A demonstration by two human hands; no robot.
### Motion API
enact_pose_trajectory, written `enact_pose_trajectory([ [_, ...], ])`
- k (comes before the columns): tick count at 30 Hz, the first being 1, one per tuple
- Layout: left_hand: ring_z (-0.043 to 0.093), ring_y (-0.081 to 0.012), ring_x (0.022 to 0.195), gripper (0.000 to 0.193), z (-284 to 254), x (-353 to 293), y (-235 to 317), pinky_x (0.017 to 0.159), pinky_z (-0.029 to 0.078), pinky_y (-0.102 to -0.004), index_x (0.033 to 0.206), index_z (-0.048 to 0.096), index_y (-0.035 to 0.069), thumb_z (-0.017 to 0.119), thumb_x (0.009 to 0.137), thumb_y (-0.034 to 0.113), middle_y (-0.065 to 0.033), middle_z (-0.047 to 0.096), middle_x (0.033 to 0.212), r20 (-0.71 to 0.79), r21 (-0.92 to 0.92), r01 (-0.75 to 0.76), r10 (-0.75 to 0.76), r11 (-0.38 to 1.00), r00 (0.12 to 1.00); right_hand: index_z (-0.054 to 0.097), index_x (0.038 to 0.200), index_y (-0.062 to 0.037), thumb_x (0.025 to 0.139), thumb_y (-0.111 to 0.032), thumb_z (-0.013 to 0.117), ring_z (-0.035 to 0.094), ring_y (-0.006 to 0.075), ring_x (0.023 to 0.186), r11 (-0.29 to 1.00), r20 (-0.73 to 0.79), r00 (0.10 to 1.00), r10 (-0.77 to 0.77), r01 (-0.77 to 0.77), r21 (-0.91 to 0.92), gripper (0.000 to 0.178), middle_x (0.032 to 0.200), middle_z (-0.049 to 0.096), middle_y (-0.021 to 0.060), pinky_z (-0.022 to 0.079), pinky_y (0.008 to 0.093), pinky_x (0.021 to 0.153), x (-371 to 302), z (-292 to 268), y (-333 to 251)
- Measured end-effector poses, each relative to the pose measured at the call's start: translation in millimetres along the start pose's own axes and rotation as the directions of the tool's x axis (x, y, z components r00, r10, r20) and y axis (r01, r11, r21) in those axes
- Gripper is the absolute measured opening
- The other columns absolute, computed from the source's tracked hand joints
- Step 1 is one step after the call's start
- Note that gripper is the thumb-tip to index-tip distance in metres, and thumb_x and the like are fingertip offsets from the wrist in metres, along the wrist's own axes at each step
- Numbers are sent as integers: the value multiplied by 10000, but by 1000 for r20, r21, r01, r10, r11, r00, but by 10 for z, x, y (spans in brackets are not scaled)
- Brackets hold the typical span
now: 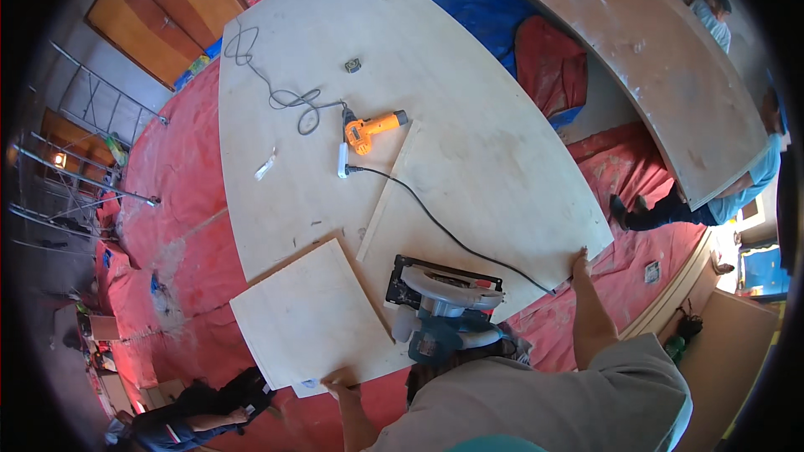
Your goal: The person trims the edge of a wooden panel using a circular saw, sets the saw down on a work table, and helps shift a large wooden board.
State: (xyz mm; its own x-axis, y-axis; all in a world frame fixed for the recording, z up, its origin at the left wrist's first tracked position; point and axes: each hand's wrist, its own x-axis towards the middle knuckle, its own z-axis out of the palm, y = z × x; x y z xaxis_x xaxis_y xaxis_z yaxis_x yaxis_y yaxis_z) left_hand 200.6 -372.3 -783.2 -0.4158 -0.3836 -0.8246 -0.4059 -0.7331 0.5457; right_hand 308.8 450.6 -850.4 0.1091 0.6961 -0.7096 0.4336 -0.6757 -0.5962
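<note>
My left hand (339, 381) grips the near edge by a square plywood offcut (310, 310), which lies on a large pale plywood sheet (469, 176). To the right, my right hand (580, 261) is closed on the large sheet's near right corner. Between my arms a teal and grey circular saw (444, 310) rests at the sheet's near edge, close to my body. Its black cord (435, 218) runs over the sheet. Further off lie an orange drill-shaped power tool (368, 131), a white power strip (342, 159) and a narrow wooden strip (387, 192).
Red sheeting (176, 226) covers the floor. At the right, people carry a long brown panel (636, 50). Another person (218, 410) is at the lower left. Metal scaffolding (92, 167) stands at the left. A grey cable (289, 100) and a tape measure-like block (352, 65) lie on the sheet.
</note>
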Motion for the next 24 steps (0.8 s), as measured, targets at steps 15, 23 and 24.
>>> enact_pose_trajectory([
  [15, 554, -362, 1218, 827, 49, 466, -107, 986, 522, -603, 1406, 502, 99, 344, 982, 791, -148, 543, 1326, 15, 12, -20, 20, 1000, 1000, 570, 1416, 7, 965, -774, 474, 672, 353, 1135, 998, -55, 998, 33, -31, 50, 907, 1310, 663, 203, 601, 523, 792, -458, 25, 377],
  [23, 578, -356, 1161, 802, 197, 761, -96, 949, 538, -594, 1364, 519, 91, 359, 985, 780, -147, 563, 1255, 66, 47, -5, 2, 999, 998, 570, 1380, -50, 956, -727, 565, 691, 318, 1078, 968, -69, 987, 142, -124, 217, 799, 1274, 659, 148, 618, 530, 835, -54, 63, 719],
  [24, 581, -355, 1154, 799, 141, 801, -58, 944, 539, -593, 1358, 521, 90, 361, 986, 779, -147, 566, 1247, 66, 40, -18, 16, 999, 998, 572, 1386, -38, 973, -720, 534, 688, 327, 1080, 976, -31, 993, 117, -110, 188, 798, 1281, 658, 157, 614, 545, 808, -216, 202, 759],
])
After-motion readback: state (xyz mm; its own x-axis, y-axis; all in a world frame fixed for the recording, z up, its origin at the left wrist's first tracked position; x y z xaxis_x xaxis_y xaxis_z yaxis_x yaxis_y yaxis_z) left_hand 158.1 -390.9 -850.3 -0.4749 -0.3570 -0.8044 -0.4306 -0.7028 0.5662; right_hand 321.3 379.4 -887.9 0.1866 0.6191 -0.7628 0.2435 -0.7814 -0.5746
